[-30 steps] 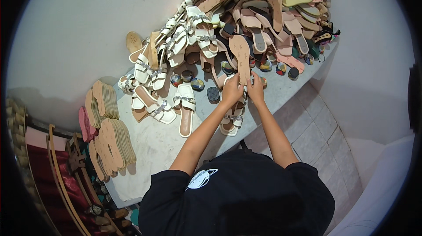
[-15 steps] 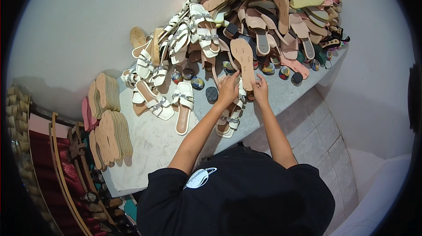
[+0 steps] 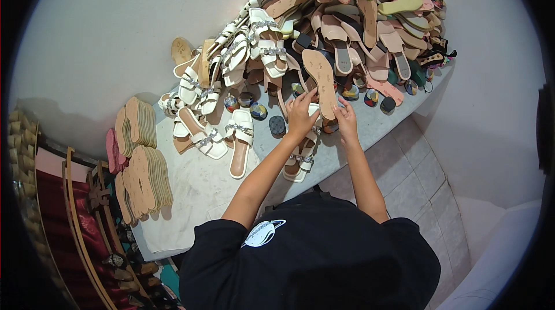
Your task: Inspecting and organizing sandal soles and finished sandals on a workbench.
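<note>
Since 0.5 s ago, both hands stay at same place on the table edge, and the tan sole (image 3: 321, 82) between them is still standing up at about same angle; only small shift of the fingers. Left hand (image 3: 300, 116) is closed around lower part of the sole from the left side, fingers up along its edge. Right hand (image 3: 346, 118) pinches the sole's bottom end from the right, thumb and fingers pressed on it. So the sole is held by both hands at its lower end, and most of its length sticks out above the grip, pointing away from the person toward the big shoe pile (image 3: 347, 15). Flat side of the sole faces the camera. Just below the hands, a white sandal (image 3: 302, 157) w/ shiny straps lies on the table (image 3: 196, 194), partly under the left wrist; I cannot tell if a hand touches it. Left of it, near but apart, is another white sandal (image 3: 240, 142) w/ tan inside. A small dark heel piece (image 3: 277, 126) lies just beside the left hand. Further left on the table, well apart from the hands, stand stacks of flat tan insoles (image 3: 144, 165). Behind the sole, the pile has white strap sandals on its left part and pink and beige soles on its right.
</note>
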The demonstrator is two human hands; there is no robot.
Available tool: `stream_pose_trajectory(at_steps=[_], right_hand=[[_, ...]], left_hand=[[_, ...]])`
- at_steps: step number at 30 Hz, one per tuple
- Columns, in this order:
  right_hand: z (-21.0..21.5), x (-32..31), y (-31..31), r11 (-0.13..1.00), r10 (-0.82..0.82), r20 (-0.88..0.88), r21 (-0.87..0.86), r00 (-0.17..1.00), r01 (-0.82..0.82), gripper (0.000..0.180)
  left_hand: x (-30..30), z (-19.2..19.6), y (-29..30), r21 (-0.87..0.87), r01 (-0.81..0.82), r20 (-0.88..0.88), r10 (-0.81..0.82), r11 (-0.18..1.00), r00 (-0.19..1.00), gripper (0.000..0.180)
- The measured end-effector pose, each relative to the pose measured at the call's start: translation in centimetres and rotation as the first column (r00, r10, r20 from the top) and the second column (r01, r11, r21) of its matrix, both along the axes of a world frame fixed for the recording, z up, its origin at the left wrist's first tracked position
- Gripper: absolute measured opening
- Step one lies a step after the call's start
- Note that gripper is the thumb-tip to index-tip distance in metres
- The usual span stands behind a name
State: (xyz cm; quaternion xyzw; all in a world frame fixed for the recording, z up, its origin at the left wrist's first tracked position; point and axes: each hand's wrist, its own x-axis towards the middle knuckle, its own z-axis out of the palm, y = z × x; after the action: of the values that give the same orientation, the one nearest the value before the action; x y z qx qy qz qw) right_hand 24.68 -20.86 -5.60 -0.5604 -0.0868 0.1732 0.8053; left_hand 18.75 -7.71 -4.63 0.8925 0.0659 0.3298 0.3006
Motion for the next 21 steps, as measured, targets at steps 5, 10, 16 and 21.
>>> stream_pose_trajectory(at_steps=[5,10,16,21], right_hand=[[0.3,-0.5,-0.2,1.0,0.016,0.002,0.004,1.0,-0.016,0.044],[0.4,-0.9,0.0,1.0,-0.002,0.012,0.019,1.0,0.002,0.043],[0.6,-0.5,-0.4,0.999,-0.043,0.057,0.023,0.997,0.041,0.041],[0.9,-0.2,-0.8,0.999,-0.032,0.095,0.041,0.995,0.028,0.04]], left_hand=[[-0.6,1.2,0.2,0.02,-0.006,0.02,0.006,1.0,1.0,0.041],[-1.5,1.1,1.0,0.05,-0.033,0.023,0.031,0.998,0.999,0.03],[-3.1,-0.1,3.1,0.082,-0.153,-0.032,0.156,0.985,0.987,0.025],[-4.2,-1.2,5.4,0.073,-0.24,-0.07,0.245,0.968,0.967,0.024]])
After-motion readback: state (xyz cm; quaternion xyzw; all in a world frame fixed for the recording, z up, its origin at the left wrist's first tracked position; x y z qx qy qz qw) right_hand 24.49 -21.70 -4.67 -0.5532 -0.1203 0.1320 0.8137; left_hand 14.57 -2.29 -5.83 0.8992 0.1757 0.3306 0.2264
